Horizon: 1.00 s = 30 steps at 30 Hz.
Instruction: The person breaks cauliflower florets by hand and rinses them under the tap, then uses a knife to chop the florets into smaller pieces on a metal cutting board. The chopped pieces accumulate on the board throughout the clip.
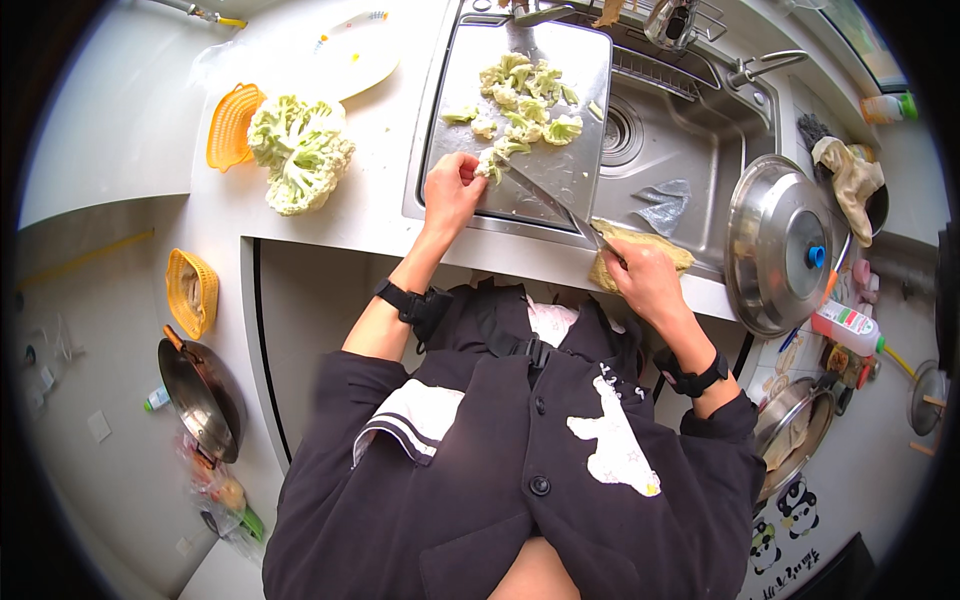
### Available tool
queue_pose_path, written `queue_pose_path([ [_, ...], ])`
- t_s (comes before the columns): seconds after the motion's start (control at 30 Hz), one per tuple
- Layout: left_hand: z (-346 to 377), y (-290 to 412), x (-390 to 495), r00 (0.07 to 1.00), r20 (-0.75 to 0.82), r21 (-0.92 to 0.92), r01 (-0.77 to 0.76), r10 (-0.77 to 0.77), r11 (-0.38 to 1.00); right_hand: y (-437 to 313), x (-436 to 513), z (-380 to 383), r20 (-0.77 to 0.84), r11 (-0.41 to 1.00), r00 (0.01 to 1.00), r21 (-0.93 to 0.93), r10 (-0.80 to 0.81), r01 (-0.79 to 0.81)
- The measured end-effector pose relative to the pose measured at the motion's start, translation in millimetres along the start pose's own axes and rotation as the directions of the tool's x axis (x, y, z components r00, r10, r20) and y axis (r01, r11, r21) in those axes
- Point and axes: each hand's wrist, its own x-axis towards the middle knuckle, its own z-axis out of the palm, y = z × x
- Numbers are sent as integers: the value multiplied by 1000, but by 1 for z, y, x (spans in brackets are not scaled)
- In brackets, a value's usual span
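My left hand [452, 191] holds a small cauliflower floret [489, 165] between thumb and fingers, low on the metal board [457, 75] over the left side of the sink. In my right hand [646, 277] is the handle of a kitchen knife [551, 204], its blade slanting up to the left with the tip at that floret. Beyond the blade lie several cut cauliflower florets [532, 109] in a loose group. A large piece of cauliflower head [300, 154] rests on the counter to the left, touching or close to an orange plastic basket [231, 127].
Right of the board is the steel sink basin [697, 150], with a yellow cloth [660, 244] on its front edge near my right hand. A domed pot lid [780, 244] stands at the right. A white plate [360, 60] lies back left; a wok [202, 397] is lower left.
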Motion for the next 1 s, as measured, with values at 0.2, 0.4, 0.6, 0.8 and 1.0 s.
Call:
queue_pose_path([
  [0.2, 0, 2, 0, 1000, -8, -4, 8, -8, 1000, 4, 8, 5, -38, 999, 999, 22, -27, 28],
  [0.4, 0, 1, 1, 1000, -15, 9, 3, -2, 1000, 8, 14, 2, -35, 997, 997, -15, -73, 72],
  [0.6, 1, -2, 2, 999, -21, 51, -47, 48, 998, 9, 19, -3, 16, 993, 997, -93, -74, 75],
  [0.8, 2, -8, 3, 996, -18, 24, -85, 85, 996, 15, 29, -10, 78, 989, 994, -118, -83, 91],
  [1.0, 5, -9, -4, 998, -21, -19, -51, 51, 998, 8, 26, -4, 68, 976, 992, -187, -102, 113],
])
